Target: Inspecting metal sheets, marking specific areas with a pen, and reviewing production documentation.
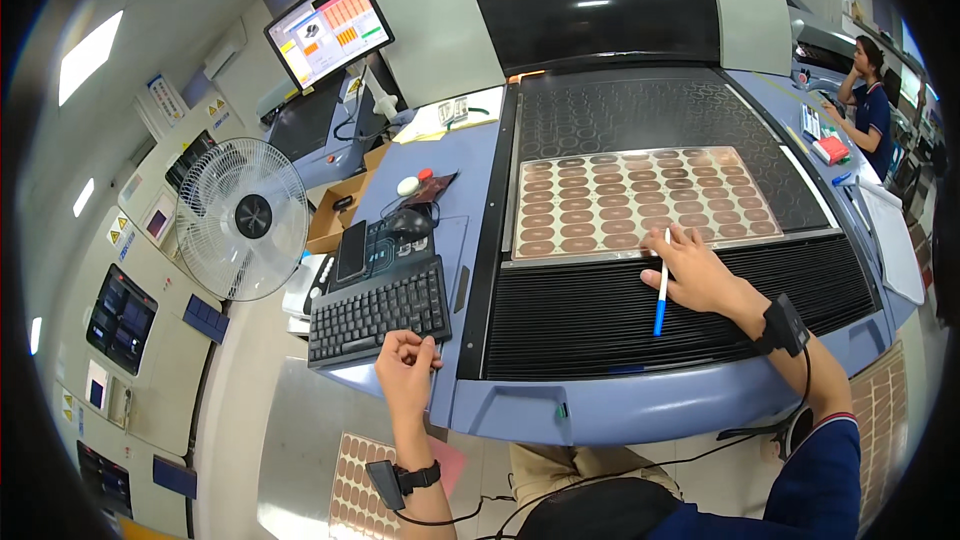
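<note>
My right hand holds a white pen with a blue cap and rests on the black ribbed bed of a large machine, its fingertips at the near edge of a flat sheet printed with rows of brown ovals. My left hand sits with curled fingers at the near right corner of a black keyboard, touching its edge. Both wrists wear black bands with cables.
A white desk fan stands to the left. A monitor hangs above at the back left. A mouse, a phone and a cardboard box lie behind the keyboard. Another person sits at far right. More oval sheets lie low.
</note>
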`<action>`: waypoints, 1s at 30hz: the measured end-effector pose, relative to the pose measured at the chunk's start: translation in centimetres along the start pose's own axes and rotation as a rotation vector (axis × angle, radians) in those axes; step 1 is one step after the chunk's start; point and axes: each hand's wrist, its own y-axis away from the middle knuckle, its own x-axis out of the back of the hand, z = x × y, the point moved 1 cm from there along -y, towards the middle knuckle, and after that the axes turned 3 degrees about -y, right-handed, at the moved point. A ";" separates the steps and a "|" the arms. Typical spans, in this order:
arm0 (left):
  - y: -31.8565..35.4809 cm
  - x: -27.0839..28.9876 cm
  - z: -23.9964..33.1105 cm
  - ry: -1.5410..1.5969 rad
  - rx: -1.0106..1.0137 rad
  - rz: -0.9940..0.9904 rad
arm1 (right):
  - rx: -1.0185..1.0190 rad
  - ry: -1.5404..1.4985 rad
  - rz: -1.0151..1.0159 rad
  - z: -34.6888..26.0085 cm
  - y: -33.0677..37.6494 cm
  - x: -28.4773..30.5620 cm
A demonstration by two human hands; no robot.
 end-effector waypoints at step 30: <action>-4.6 -14.9 4.2 -0.911 -0.447 -0.509 | -0.502 0.036 0.161 7.8 8.2 6.2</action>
